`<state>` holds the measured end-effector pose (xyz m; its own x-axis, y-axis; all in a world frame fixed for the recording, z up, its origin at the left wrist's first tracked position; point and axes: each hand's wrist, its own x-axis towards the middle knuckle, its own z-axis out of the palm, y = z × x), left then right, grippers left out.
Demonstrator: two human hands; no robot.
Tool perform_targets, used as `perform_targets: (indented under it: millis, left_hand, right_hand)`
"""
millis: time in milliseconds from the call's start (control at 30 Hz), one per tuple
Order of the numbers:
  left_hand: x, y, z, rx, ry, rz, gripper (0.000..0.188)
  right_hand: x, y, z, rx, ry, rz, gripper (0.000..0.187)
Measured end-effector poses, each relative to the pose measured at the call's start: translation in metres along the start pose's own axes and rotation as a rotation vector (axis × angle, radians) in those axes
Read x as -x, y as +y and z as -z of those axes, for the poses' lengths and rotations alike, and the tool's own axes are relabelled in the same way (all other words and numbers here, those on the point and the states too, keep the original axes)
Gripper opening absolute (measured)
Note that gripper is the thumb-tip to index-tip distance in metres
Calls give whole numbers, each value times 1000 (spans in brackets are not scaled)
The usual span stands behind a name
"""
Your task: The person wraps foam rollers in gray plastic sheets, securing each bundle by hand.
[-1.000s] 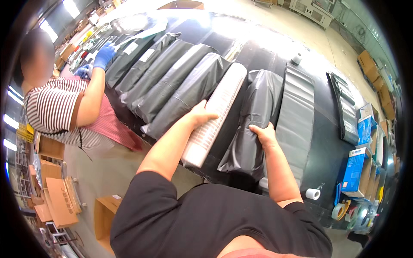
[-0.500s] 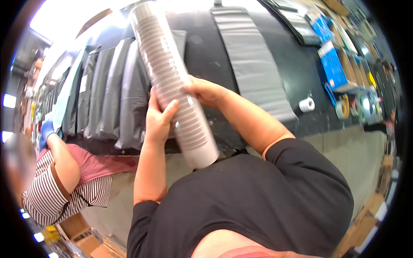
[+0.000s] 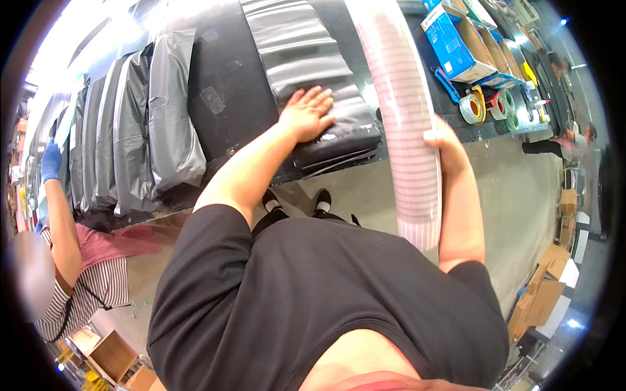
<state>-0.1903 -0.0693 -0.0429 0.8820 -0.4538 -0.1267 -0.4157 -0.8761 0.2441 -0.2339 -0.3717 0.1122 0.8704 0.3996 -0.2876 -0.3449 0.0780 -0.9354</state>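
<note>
My left hand (image 3: 308, 115) lies flat, fingers spread, on a long grey plastic mailing bag (image 3: 297, 45) on the black table. The bag's near end reaches the table edge. With my right hand (image 3: 445, 140) I grip a long tube of stacked paper cups (image 3: 404, 111), wrapped in clear film. My thumb rests on its front, while the other fingers are hidden behind it. The stack slants beside the bag; its lower end hangs past the table edge towards my body, and its upper end runs out of view.
Several filled grey bags (image 3: 173, 111) lie in a row on the table (image 3: 222, 72) at the left. A co-worker's blue-gloved hand (image 3: 51, 159) is beside them. At the right are a blue carton (image 3: 456, 45), a blue cutter (image 3: 446, 85) and tape rolls (image 3: 471, 107).
The stack of cups has moved right and is now held by my right hand only. My left hand has let go of it and come down onto the grey bag. My view has shifted right.
</note>
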Motion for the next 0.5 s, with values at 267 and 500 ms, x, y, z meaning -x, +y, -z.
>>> perform_targets:
  millis: [267, 500]
  left_hand:
    - [8, 29, 38, 56, -51, 113, 42]
    - [-6, 36, 38, -90, -101, 164, 18]
  right_hand:
    - [69, 96, 32, -120, -22, -371, 74]
    - [85, 105, 49, -109, -59, -230, 74]
